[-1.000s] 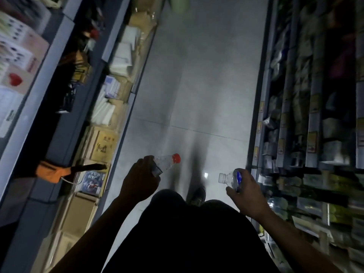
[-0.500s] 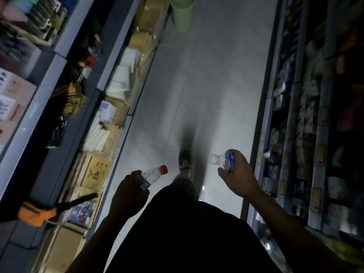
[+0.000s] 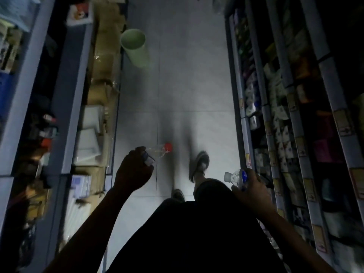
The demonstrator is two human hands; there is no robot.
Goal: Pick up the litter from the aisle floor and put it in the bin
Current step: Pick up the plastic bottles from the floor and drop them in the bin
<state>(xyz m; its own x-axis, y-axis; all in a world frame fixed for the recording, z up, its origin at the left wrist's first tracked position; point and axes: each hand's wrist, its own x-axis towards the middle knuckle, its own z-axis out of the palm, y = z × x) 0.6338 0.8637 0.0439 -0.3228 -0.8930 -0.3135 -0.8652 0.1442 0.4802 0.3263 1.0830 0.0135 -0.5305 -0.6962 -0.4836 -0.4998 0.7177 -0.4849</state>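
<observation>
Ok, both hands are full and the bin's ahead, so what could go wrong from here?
The green bin stands tight against the left shelving, so a tossed bottle may bounce off its rim. The left hand grips only the base of the red-capped bottle, which could slip. The aisle is dim, and the right hand with the white-capped bottle passes near the right shelf.

Both bottles, red-capped (image 3: 160,150) and blue-labelled (image 3: 235,177), look like clear glossy plastic. The green bin (image 3: 136,49) looks like smooth matt plastic. The pale floor tiles (image 3: 189,91) carry a dull sheen.
</observation>
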